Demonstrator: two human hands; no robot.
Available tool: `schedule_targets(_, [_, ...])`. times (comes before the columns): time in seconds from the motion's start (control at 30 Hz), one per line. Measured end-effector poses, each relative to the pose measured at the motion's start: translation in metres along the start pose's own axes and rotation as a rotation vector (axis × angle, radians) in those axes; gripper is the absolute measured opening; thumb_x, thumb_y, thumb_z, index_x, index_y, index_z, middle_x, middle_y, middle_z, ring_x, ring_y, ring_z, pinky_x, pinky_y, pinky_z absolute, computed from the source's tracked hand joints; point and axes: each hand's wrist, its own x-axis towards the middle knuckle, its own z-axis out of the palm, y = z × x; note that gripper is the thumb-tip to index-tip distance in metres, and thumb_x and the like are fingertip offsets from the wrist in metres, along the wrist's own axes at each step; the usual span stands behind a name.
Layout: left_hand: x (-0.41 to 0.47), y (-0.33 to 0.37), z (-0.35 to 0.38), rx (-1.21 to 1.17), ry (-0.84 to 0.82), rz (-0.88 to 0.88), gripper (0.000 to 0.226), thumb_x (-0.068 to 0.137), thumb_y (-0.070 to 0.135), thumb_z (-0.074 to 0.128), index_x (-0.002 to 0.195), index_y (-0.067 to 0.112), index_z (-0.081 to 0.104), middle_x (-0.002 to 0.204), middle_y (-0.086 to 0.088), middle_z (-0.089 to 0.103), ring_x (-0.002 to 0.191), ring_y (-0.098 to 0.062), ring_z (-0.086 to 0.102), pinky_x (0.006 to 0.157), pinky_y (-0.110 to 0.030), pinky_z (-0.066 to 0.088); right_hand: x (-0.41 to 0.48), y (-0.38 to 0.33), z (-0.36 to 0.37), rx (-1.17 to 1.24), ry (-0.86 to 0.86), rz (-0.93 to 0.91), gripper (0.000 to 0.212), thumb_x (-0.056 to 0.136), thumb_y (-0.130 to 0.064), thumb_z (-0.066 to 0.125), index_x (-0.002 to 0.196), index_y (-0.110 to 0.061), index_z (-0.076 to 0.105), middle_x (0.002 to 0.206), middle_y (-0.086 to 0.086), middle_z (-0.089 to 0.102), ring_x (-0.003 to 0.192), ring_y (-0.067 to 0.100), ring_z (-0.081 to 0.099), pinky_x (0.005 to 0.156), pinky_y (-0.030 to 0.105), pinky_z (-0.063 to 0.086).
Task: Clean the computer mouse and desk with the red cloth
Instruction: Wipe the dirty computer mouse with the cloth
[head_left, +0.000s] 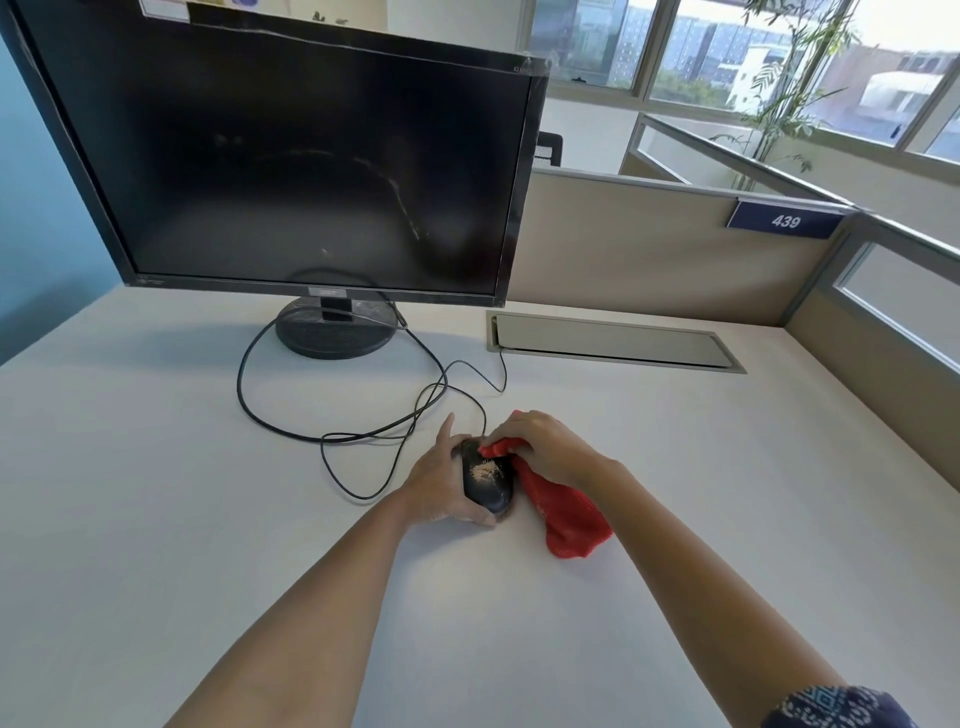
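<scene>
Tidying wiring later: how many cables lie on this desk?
2 visible. A thick cable loops from the monitor stand across the desk; a thin mouse cable runs toward the cable tray. More may hide behind the monitor.

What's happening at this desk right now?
A person is cleaning a black computer mouse on a white desk. The left hand steadies the mouse while the right hand presses a red cloth against its front end. A pale dusty patch shows on the mouse's top, not yet wiped. The monitor behind is dark.
</scene>
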Motion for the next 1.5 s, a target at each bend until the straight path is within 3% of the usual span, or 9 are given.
schedule_targets(0.2, [-0.001,0.001,0.000,-0.030,0.008,-0.020,0.151,0.040,0.032,0.093,0.147,0.021,-0.014,0.126,0.025,0.032,0.123,-0.002,0.032,0.101,-0.020,0.022,-0.014,0.004,-0.022,-0.019,-0.226,0.028,0.039,0.086,0.000,0.050,0.108,-0.025,0.069,0.105,0.000,0.070,0.101,0.014,0.058,0.091,0.021,0.040])
schedule_targets(0.4, [-0.005,0.007,-0.001,0.001,0.022,0.010,0.149,0.027,0.048,0.084,0.148,0.020,0.001,0.141,0.012,0.037,0.132,-0.013,0.033,0.111,-0.029,0.023,-0.004,0.003,-0.013,0.004,0.050,0.129,0.040,0.086,0.003,0.048,0.113,-0.018,0.068,0.115,0.004,0.069,0.111,0.023,0.057,0.097,0.031,0.041])
schedule_targets(0.57, [-0.006,0.010,-0.002,0.024,0.023,-0.007,0.142,0.029,0.048,0.083,0.148,0.020,0.011,0.145,0.007,0.037,0.135,-0.015,0.031,0.113,-0.033,0.025,-0.005,-0.001,-0.004,0.016,-0.027,0.132,0.043,0.083,0.005,0.046,0.111,-0.020,0.069,0.111,0.005,0.068,0.109,0.022,0.056,0.096,0.029,0.041])
schedule_targets(0.8, [-0.009,0.012,-0.003,0.085,0.030,0.017,0.126,0.031,0.054,0.079,0.142,0.021,0.028,0.138,0.007,0.039,0.129,-0.014,0.034,0.098,-0.022,0.027,-0.028,0.000,-0.014,-0.010,-0.196,0.083,0.042,0.083,0.002,0.048,0.105,-0.026,0.070,0.103,-0.001,0.071,0.100,0.016,0.058,0.092,0.026,0.043])
schedule_targets(0.93, [-0.010,0.015,-0.004,0.114,0.051,0.057,0.126,0.025,0.061,0.071,0.139,0.020,0.034,0.137,0.007,0.042,0.127,-0.015,0.038,0.106,-0.031,0.032,-0.022,-0.009,-0.011,-0.028,0.111,0.076,0.038,0.087,0.001,0.048,0.109,-0.022,0.069,0.111,0.002,0.067,0.106,0.021,0.055,0.095,0.033,0.044])
schedule_targets(1.0, [-0.010,0.015,-0.004,0.119,0.057,0.066,0.125,0.025,0.061,0.070,0.138,0.019,0.037,0.137,0.004,0.044,0.126,-0.017,0.041,0.108,-0.037,0.033,-0.016,-0.017,-0.005,-0.051,0.167,0.081,0.036,0.090,-0.002,0.045,0.112,-0.020,0.067,0.115,0.002,0.065,0.108,0.024,0.053,0.093,0.036,0.045])
schedule_targets(1.27, [-0.012,0.018,-0.005,0.127,0.041,0.065,0.122,0.025,0.061,0.069,0.135,0.020,0.038,0.132,0.008,0.044,0.124,-0.017,0.041,0.105,-0.032,0.034,-0.017,-0.028,-0.002,-0.180,-0.032,0.045,0.038,0.091,-0.002,0.042,0.116,-0.021,0.065,0.117,0.006,0.062,0.112,0.026,0.050,0.096,0.039,0.043])
schedule_targets(1.4, [-0.013,0.018,-0.005,0.116,0.028,0.041,0.127,0.026,0.060,0.069,0.141,0.021,0.031,0.141,0.006,0.038,0.130,-0.016,0.035,0.107,-0.029,0.030,-0.025,-0.025,-0.015,-0.228,-0.165,0.011,0.034,0.091,-0.004,0.048,0.113,-0.022,0.067,0.113,0.005,0.063,0.111,0.024,0.050,0.095,0.039,0.043])
schedule_targets(1.5, [-0.013,0.018,-0.005,0.118,0.028,0.042,0.128,0.026,0.061,0.069,0.141,0.020,0.030,0.141,0.006,0.038,0.130,-0.015,0.035,0.105,-0.027,0.029,-0.027,-0.024,-0.014,-0.192,-0.047,0.040,0.034,0.093,-0.007,0.046,0.112,-0.026,0.066,0.114,-0.001,0.062,0.111,0.021,0.048,0.090,0.036,0.046])
